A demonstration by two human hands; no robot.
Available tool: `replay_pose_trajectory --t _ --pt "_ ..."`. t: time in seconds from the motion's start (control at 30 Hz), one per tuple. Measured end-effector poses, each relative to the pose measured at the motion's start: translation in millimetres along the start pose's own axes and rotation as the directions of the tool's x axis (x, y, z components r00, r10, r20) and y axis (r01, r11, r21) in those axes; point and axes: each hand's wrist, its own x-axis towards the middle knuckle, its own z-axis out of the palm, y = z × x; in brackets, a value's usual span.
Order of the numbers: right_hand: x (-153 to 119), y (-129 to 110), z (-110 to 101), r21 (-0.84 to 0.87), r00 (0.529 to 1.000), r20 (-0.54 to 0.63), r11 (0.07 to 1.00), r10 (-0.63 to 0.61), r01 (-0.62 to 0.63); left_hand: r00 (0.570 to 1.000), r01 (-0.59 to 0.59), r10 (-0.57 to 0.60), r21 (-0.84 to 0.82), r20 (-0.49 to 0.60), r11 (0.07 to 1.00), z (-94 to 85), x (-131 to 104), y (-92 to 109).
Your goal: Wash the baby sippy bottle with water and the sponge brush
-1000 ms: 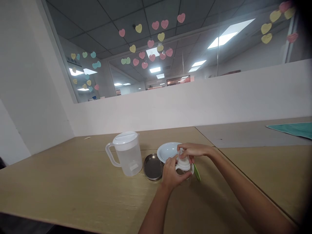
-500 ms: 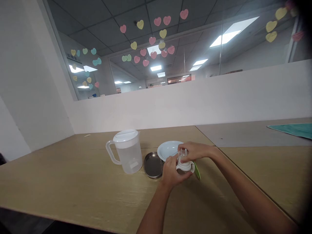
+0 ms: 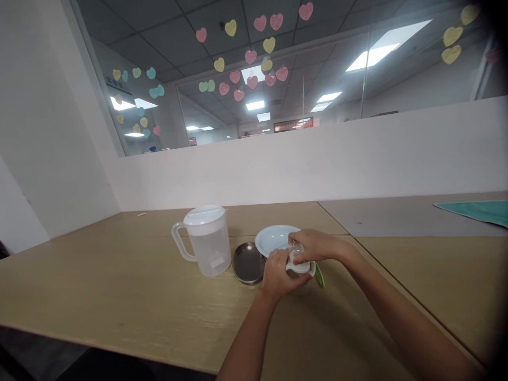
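A small clear bottle with a white collar and side handles (image 3: 302, 268), which looks like a baby bottle, is held between both hands above the table. My left hand (image 3: 275, 274) is closed around its lower part, with the thumb along the near side. From above, my right hand (image 3: 315, 245) grips the clear top (image 3: 294, 247) with its fingertips. The bottle's lower body is mostly hidden behind the fingers. Just behind the hands lies a white plate or shallow bowl (image 3: 272, 238). A green strip-like thing (image 3: 320, 276), partly covered, shows right of the bottle.
Left of the hands stands a translucent pitcher (image 3: 212, 248) with a white lid and handle. A round dark metal tin (image 3: 248, 264) sits between it and the bowl. A teal cloth (image 3: 480, 211) lies at the far right. A low white wall (image 3: 254, 174) with a window backs the table.
The view has tilted slightly, so the table things sit a little higher. Both hands keep their hold on the bottle, with little visible movement.
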Motion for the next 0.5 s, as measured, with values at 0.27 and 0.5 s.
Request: replay_pose_trajectory --t 0.27,0.5 --pt "1.1 4.0 -1.4 0.020 1.000 0.023 1.000 -0.018 0.017 1.000 -0.001 0.001 -0.004 -0.009 1.000 -1.0 0.3 1.6" --pt "-0.3 8.4 -2.0 0.085 0.997 0.026 0.994 -0.067 0.065 1.000 0.013 -0.013 0.001 -0.011 1.000 0.3 -0.6 0.3"
